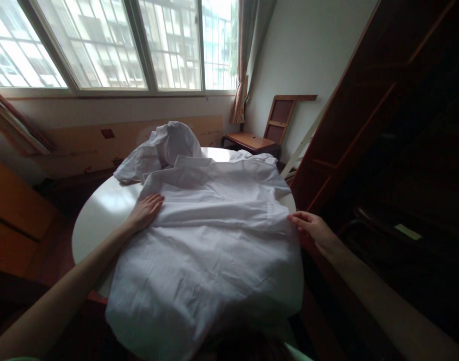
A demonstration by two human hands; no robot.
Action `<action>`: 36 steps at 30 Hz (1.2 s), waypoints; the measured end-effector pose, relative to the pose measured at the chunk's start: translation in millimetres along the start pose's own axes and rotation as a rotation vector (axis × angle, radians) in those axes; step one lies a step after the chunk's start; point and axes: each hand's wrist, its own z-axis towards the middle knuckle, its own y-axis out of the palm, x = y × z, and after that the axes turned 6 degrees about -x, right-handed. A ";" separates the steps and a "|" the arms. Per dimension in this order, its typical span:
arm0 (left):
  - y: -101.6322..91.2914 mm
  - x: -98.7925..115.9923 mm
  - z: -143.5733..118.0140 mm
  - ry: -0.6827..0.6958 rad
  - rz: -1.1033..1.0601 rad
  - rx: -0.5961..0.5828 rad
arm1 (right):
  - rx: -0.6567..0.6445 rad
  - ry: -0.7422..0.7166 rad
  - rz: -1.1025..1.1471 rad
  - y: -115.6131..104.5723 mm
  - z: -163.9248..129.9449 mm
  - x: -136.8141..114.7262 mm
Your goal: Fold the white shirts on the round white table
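Note:
A white garment [214,260], which looks like a shirt or coat, lies spread over a round white table [90,225]. Its lower part drapes over the near edge. A long strip of cloth, perhaps a sleeve [214,214], runs across it from side to side. My left hand [147,209] rests flat on the garment's left edge with the fingers stretched out. At the right, my right hand [308,224] pinches the end of the strip between thumb and fingers. Bunched white cloth [172,143] is heaped at the far left of the table.
Behind the table stands a wooden chair [252,141] by the corner. A dark red wooden panel [338,120] leans in from the right. Barred windows [101,45] and a tied curtain [242,65] line the far wall. An orange-brown cabinet [11,215] is at the left.

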 end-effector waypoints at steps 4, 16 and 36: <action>0.5 0.4 -0.9 -0.002 0.003 0.006 | -0.091 0.132 0.296 4.9 -4.2 -6.7; -3.0 -6.2 4.0 -0.051 -0.153 -0.035 | -0.276 0.124 0.224 -4.2 -22.5 -17.4; -5.2 89.8 -10.1 0.094 0.031 -0.288 | -0.006 -0.362 -0.830 -0.7 0.4 -36.2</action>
